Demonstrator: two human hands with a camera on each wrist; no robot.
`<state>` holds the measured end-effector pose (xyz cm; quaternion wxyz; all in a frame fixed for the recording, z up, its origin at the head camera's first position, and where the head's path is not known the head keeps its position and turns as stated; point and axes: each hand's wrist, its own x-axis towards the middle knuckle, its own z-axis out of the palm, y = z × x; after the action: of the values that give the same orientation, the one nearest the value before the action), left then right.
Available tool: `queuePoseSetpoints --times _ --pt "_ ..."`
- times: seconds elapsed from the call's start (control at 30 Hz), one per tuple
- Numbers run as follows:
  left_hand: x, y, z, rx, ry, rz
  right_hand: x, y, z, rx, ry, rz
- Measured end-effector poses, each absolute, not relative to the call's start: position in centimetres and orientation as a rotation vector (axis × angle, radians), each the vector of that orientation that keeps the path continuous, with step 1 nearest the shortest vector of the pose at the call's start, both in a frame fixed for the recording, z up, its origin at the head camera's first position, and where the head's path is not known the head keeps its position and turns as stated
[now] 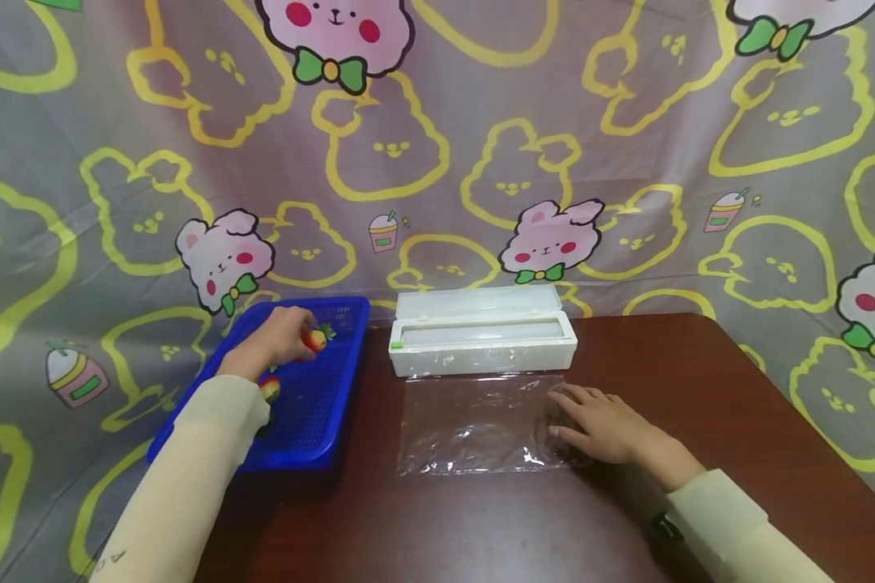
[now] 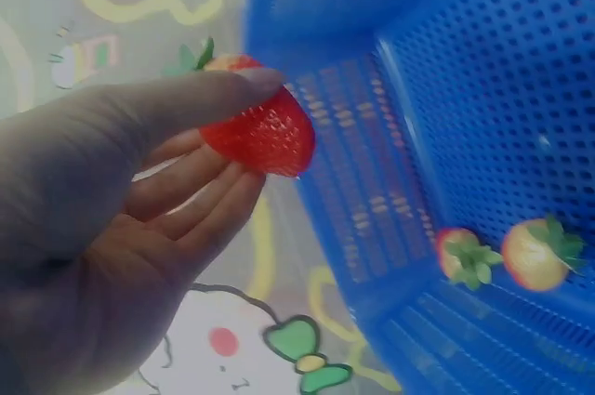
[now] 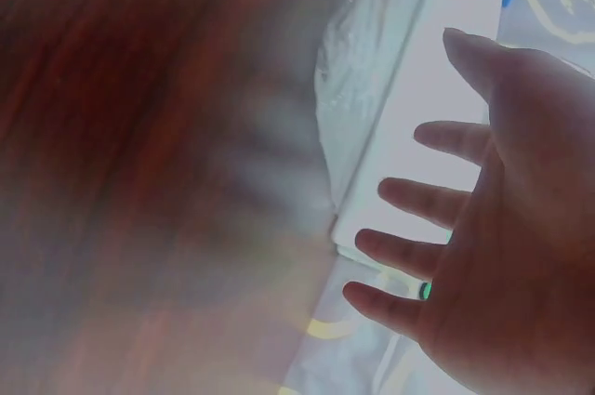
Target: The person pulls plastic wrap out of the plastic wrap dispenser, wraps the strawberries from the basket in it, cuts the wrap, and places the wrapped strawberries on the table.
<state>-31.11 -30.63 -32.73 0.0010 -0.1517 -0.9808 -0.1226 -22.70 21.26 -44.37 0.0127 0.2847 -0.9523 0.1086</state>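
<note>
My left hand (image 1: 279,336) pinches a red strawberry (image 2: 270,135) between thumb and fingers, above the blue basket (image 1: 328,444) on the left. Its green leaves point away from the fingertips in the head view. Inside the basket lie two more strawberries (image 2: 537,256), seen in the left wrist view. My right hand (image 1: 605,423) has its fingers spread at the right edge of a sheet of clear plastic wrap (image 1: 467,421). The sheet lies flat on the table in front of a white wrap dispenser box (image 1: 481,362), whose lid stands raised.
Basket and dispenser both stand on a dark reddish-brown table (image 1: 496,534), with a narrow gap between them. A patterned cloth (image 1: 437,162) with cartoon figures hangs behind the table and along its sides.
</note>
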Motion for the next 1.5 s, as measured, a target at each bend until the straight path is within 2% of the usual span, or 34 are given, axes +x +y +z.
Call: queuePoseSetpoints --times 0.2,0.6,1.0,1.23,1.5 --pt "-29.2 -28.7 -31.7 -0.687 -2.9 -0.423 -22.4 21.3 -43.7 0.876 -2.973 0.356" --pt "-25.1 -18.9 -29.9 -0.94 -2.772 -0.589 -22.0 19.2 -40.3 0.9 -2.833 0.342" --pt "-21.6 -9.5 -33.7 -1.177 -2.716 -0.622 -20.9 16.0 -37.3 1.095 -2.496 0.398" --pt "-20.4 -7.8 -36.1 -1.173 -2.77 -0.719 -20.9 15.2 -37.9 1.189 -2.428 0.351" --pt "-21.1 -7.5 -37.6 -1.202 -2.715 -0.762 -21.5 15.1 -39.2 1.212 -2.418 0.268"
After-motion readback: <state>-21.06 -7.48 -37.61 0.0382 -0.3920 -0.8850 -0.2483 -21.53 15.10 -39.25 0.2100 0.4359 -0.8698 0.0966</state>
